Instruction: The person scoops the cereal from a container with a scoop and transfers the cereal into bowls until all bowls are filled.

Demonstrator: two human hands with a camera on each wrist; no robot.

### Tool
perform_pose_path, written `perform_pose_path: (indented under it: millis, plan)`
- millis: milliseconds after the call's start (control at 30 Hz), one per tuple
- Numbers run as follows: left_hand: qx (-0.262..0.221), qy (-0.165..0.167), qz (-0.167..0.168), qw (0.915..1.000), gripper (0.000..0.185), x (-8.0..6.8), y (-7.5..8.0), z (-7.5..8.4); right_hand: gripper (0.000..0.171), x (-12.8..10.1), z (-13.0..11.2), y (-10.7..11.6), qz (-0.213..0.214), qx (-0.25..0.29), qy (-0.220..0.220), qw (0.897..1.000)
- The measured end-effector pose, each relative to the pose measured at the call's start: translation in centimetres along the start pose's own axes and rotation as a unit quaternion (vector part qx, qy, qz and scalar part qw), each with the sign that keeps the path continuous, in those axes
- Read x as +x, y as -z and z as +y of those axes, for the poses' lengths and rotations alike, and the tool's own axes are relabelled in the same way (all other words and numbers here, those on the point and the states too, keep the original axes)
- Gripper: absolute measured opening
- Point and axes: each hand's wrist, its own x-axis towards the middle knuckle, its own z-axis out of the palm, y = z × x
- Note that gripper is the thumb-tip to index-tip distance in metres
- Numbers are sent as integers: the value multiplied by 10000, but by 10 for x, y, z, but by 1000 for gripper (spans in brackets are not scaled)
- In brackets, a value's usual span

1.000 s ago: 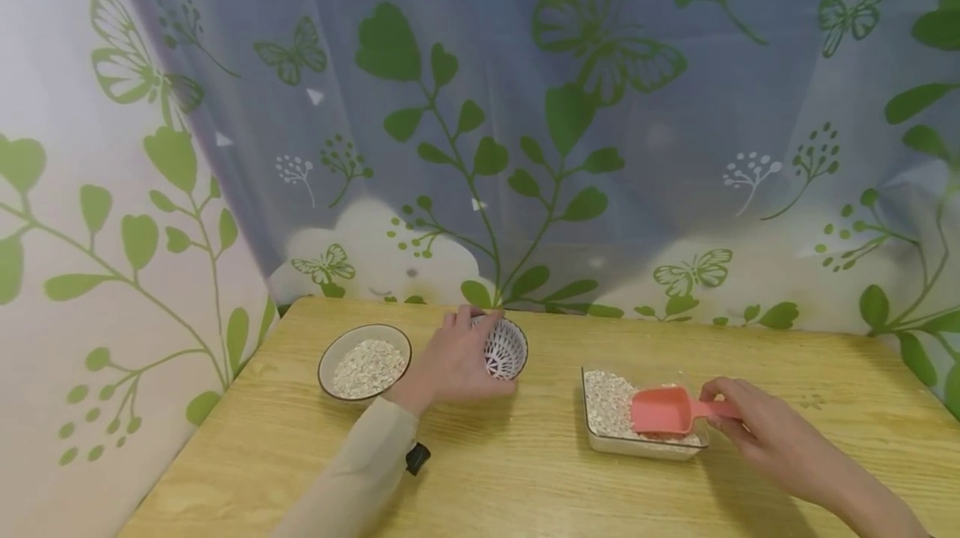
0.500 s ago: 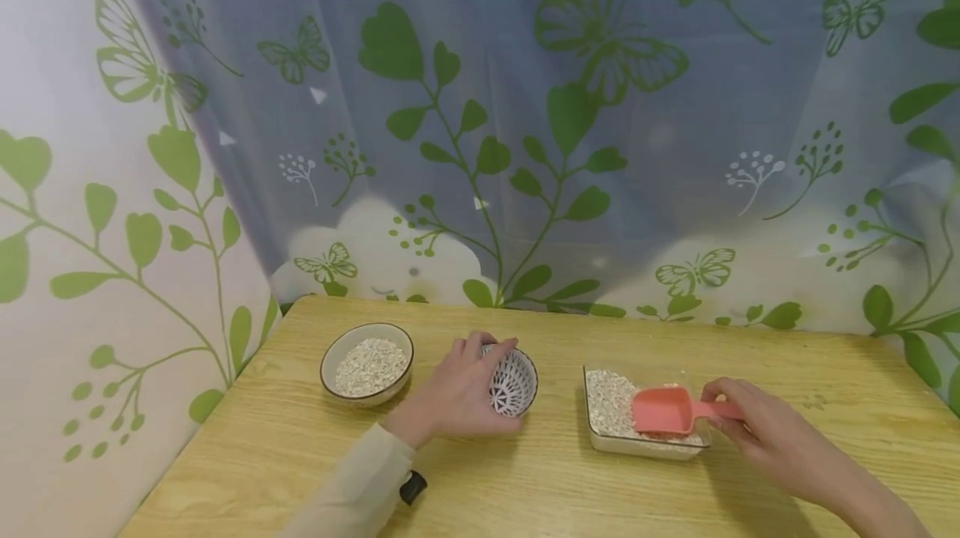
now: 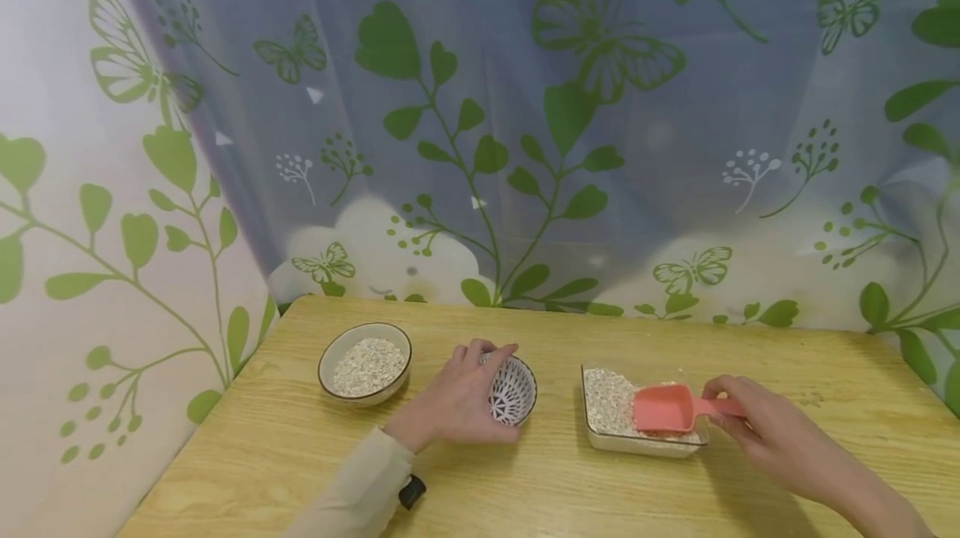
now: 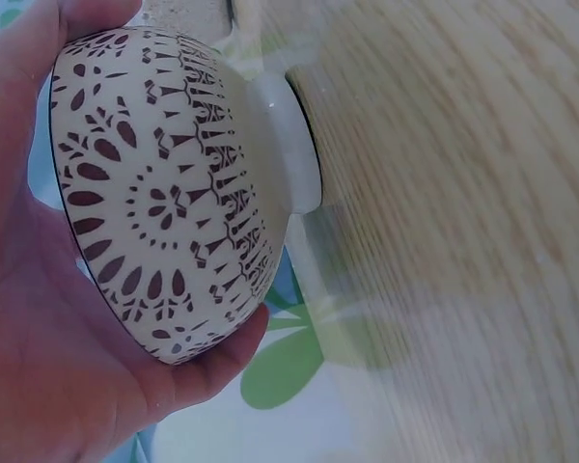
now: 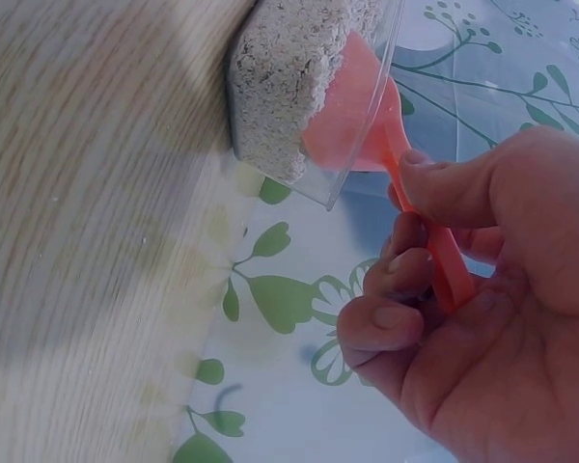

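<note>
My left hand (image 3: 468, 396) grips a small patterned bowl (image 3: 513, 392) by its rim, thumb on the near side and fingers on the far side. In the left wrist view the bowl (image 4: 164, 193) shows a dark cut-out-like pattern on white, its foot right at the tabletop. The inside, seen from the head, holds nothing. My right hand (image 3: 780, 438) holds a pink scoop (image 3: 663, 409) by its handle. The scoop's head rests in oat flakes (image 3: 609, 400) inside a clear rectangular container (image 3: 637, 444). In the right wrist view, thumb and curled fingers wrap the scoop's handle (image 5: 444, 260).
A second bowl (image 3: 330, 367), with a dark rim, stands at the left of the wooden table (image 3: 555, 488) with oat flakes (image 3: 369, 367) in it. A leaf-and-butterfly curtain (image 3: 480, 146) hangs along the table's back edge. A black band (image 3: 412, 491) shows under the left sleeve.
My left hand has brought the patterned bowl from near the back edge toward me and slightly right. The right hand and scoop have stayed in place.
</note>
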Motion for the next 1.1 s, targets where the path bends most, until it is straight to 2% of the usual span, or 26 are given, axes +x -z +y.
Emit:
perform_pose_path:
  millis: [233,367,500,567,667,767,867,933,1100]
  plan:
    - [281,-161,-196,9993,107,-1,4,5,17,0,-1,4,-110,6,-196,9997]
    - [548,-284,-239,9978,106,0,6,12,19,2,-1,7,47,-34,-12,10000]
    - [930,-656,136,9934,100,2,6,28,25,4,-1,10,328,-247,308,9987]
    - [1091,-834,403,9897,97,3,4,39,26,4,-1,12,361,-337,306,9983]
    - [898,-971,554,9897,93,7,0,58,25,3,-3,15,316,-398,204,9985]
    - [321,-983,433,9937,91,11,-6,74,28,4,-4,18,345,-474,232,9980]
    - [-162,-905,267,9954,93,15,-16,86,30,4,-5,21,376,-582,332,9970]
    - [-319,-825,216,9958,95,17,-22,94,30,5,-6,23,374,-613,389,9967]
    - [-453,-453,274,9976,109,25,-38,104,22,6,-11,29,98,-449,287,9985]
